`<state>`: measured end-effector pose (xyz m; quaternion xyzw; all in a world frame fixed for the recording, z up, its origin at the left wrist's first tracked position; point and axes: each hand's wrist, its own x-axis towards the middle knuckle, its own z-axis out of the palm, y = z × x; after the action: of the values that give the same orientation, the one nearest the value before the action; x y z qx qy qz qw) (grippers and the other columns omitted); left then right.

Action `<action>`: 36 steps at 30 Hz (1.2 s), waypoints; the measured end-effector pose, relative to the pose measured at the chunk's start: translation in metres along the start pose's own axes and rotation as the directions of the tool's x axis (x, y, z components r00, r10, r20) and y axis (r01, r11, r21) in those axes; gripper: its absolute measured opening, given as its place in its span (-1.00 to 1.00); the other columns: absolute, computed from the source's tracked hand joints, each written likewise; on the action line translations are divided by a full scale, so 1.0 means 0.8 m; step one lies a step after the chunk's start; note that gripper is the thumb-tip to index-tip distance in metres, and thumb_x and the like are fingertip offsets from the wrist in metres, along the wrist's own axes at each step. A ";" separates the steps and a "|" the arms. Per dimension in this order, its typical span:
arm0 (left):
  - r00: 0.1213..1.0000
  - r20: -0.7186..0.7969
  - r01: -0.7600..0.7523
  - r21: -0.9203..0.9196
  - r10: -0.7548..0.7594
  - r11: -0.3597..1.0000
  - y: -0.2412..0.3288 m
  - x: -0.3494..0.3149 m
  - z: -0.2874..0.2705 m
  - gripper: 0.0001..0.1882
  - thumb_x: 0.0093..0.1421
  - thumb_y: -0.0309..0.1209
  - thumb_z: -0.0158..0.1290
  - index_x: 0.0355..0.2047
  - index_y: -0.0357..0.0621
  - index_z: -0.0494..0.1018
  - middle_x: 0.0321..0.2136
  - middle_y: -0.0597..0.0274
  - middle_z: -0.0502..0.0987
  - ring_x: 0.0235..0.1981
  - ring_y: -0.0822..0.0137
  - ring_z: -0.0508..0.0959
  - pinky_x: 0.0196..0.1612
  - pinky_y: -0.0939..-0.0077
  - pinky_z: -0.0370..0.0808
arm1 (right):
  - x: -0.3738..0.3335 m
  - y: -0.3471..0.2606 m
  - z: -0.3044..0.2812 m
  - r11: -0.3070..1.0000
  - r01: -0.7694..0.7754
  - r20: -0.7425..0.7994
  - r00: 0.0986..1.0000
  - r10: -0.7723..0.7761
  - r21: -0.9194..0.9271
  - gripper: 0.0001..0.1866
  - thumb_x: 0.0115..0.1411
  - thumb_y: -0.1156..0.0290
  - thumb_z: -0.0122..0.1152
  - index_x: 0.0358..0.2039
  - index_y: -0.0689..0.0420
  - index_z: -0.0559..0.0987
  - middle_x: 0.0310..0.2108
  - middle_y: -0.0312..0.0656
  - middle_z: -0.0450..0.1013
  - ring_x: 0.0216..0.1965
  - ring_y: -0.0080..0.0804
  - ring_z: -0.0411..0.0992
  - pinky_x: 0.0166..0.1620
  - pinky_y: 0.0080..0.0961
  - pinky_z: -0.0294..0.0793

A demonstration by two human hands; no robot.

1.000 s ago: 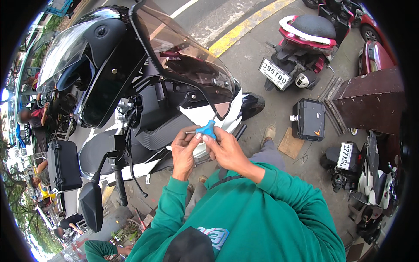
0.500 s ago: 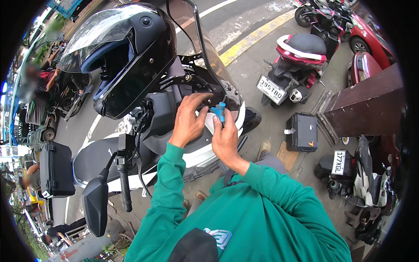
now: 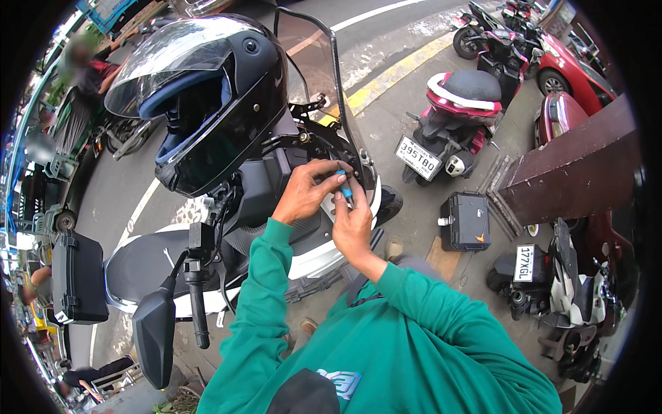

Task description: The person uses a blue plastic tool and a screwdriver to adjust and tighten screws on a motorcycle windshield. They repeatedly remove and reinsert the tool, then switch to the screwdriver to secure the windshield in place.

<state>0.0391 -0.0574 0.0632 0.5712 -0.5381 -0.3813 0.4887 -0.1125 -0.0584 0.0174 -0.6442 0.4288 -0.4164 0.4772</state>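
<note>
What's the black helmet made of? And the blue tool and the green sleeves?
Helmet: probably hard plastic, with a glossy shell that reflects light.
Blue tool: perhaps plastic, judging by its even, bright colour, but it's partly hidden.
Green sleeves: soft-looking cloth, since they wrinkle and fold.

Daylight falls on grey concrete pavement point(image 3: 419, 205) — a maroon column point(image 3: 565, 171) at right, a yellow-painted curb point(image 3: 400, 72) along the asphalt road point(image 3: 103, 200).

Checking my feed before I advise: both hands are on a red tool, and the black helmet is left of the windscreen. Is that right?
Not quite: the tool is blue, not red, as the head view shows. The left hand and right hand are on it, and the black helmet is left of the windscreen.
</note>
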 end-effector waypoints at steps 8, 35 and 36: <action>0.988 -0.128 0.102 0.129 -0.085 0.986 0.007 0.015 0.018 -0.59 0.28 -0.33 0.36 0.02 -0.39 0.65 -0.10 -0.01 0.73 -0.15 0.39 0.69 -0.08 0.38 0.64 | -0.003 0.033 0.001 0.819 -0.324 0.200 0.945 0.258 0.473 -0.42 0.51 0.32 0.20 0.45 0.20 0.30 0.06 -0.13 0.56 0.01 -0.44 0.56 -0.06 -0.49 0.60; 0.943 -0.212 -0.201 0.248 0.256 0.948 0.062 -0.006 -0.011 -0.63 0.32 -0.31 0.26 0.05 -0.25 0.58 -0.28 0.03 0.72 -0.32 0.13 0.73 -0.24 0.27 0.59 | 0.037 0.063 0.061 0.948 0.099 -0.196 0.980 -0.040 0.302 -0.58 0.57 0.07 0.09 -0.02 0.25 0.56 -0.42 -0.26 0.52 -0.53 -0.57 0.45 -0.48 -0.56 0.45; 0.931 -0.208 -0.233 0.291 0.299 0.928 0.074 0.003 -0.006 -0.63 0.33 -0.28 0.26 0.04 -0.25 0.56 -0.30 -0.02 0.70 -0.33 0.04 0.71 -0.26 0.23 0.58 | 0.037 0.066 0.062 0.949 0.173 -0.211 0.970 -0.119 0.262 -0.59 0.58 0.09 0.08 -0.04 0.26 0.56 -0.39 -0.22 0.54 -0.51 -0.55 0.47 -0.47 -0.55 0.47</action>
<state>0.0296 -0.0560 0.1220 0.5948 -0.5912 -0.1620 0.5201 -0.0651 -0.0833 -0.0398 -0.5573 0.3610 -0.5671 0.4872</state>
